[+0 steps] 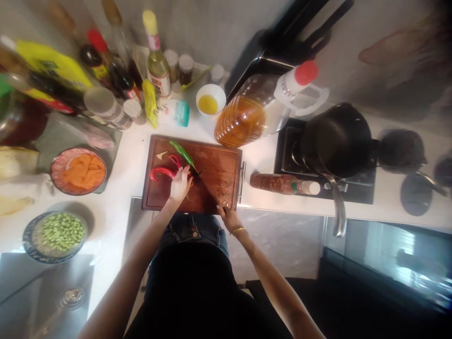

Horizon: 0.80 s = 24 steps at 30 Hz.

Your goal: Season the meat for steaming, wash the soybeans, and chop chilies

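Note:
A wooden cutting board [226, 162] lies on the counter in front of me. My left hand [180, 184] is closed over the red chili peppers [162, 172] on its left half, fingers pressed down on them. Above that hand rests a long green chili pepper [181, 151], its tip close to the blade. My right hand [229, 217] grips the handle of a knife [206, 193] at the board's front edge. The dark, broad blade slants up-left toward my left fingertips. A pale piece [161, 155], perhaps ginger or garlic, sits near the upper left corner.
Sliced carrot fills a bowl [53, 178] at left; green beans lie in another bowl [30, 249]. Seasoning bottles [158, 70] line the wall. An oil jug [243, 120] stands behind the board. To the right are a lying bottle [271, 182] and a pan [339, 141] on the stove.

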Each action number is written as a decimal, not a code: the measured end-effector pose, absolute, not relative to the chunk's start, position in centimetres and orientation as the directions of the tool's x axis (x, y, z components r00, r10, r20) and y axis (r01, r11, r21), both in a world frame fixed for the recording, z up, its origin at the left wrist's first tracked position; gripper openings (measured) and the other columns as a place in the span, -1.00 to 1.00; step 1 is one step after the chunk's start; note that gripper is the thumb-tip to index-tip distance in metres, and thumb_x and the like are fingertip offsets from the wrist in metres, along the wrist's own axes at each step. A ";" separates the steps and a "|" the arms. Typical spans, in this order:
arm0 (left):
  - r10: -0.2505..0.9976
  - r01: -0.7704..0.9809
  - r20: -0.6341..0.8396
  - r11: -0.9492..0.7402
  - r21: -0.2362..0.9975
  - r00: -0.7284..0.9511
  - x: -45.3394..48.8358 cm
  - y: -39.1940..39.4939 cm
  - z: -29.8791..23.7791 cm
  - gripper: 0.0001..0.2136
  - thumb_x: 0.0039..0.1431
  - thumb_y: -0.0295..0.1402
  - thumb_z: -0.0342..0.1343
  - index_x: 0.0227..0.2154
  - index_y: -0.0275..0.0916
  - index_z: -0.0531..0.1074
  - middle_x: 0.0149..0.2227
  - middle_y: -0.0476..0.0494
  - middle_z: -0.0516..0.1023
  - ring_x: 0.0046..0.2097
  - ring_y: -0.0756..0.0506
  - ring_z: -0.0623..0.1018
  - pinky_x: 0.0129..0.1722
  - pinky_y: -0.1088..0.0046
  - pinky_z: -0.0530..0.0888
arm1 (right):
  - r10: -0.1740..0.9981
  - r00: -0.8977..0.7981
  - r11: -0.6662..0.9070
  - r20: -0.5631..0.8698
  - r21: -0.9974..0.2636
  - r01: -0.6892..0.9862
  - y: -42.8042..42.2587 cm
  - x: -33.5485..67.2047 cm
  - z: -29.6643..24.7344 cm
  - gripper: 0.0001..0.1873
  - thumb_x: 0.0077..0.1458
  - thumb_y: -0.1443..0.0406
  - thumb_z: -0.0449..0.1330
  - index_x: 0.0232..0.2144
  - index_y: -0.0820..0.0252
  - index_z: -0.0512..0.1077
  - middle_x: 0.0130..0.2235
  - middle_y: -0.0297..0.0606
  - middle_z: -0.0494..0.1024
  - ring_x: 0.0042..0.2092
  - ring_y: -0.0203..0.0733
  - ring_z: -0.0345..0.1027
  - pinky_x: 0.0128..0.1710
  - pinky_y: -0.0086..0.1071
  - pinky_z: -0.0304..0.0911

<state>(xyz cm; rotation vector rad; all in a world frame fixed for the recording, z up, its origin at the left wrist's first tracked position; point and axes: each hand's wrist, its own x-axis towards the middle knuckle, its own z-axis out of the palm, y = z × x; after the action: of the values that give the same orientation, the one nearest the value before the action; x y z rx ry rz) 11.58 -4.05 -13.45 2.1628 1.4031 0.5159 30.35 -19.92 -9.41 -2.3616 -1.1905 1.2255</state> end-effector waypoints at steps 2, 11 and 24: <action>0.911 0.714 0.064 -0.361 0.600 0.407 10.9 -4.2 -12.8 -0.63 0.29 -0.39 -0.02 0.13 -0.32 0.20 -0.06 -0.30 0.57 0.14 -0.19 0.47 0.15 0.14 0.41 | 0.743 0.317 -0.647 -0.589 -0.510 0.567 -20.6 29.8 -10.0 -0.63 0.20 0.05 0.07 -0.47 0.14 0.49 -0.49 -0.18 0.52 -0.36 -0.06 0.46 -0.33 -0.31 0.25; 0.861 0.690 0.099 -0.464 0.556 0.499 7.0 -3.1 -10.3 -0.65 0.27 -0.46 -0.07 0.11 -0.25 0.26 -0.08 -0.17 0.61 0.05 -0.17 0.51 0.16 0.09 0.35 | 0.755 0.346 -0.644 -0.557 -0.527 0.555 -25.3 29.7 -10.3 -0.21 0.12 -0.29 -0.30 -0.63 0.15 0.33 -0.60 -0.11 0.46 -0.54 -0.19 0.30 -0.48 -0.35 0.07; 0.700 0.641 -0.041 -0.627 0.443 0.713 11.1 -2.5 -10.4 -0.62 0.17 -0.53 0.05 0.06 -0.25 0.32 -0.23 -0.19 0.61 -0.13 -0.20 0.54 0.08 0.06 0.30 | 0.735 0.340 -0.676 -0.586 -0.604 0.422 -26.2 29.3 -8.1 -0.24 0.05 -0.34 -0.30 -0.65 0.12 0.19 -0.66 -0.26 0.33 -0.56 -0.29 0.11 -0.51 -0.41 0.07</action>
<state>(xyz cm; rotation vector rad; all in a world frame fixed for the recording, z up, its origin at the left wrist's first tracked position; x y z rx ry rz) 11.05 -2.55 -10.42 2.4902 1.0319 0.1871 29.27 -26.18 -8.11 -2.2648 -1.0253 1.2628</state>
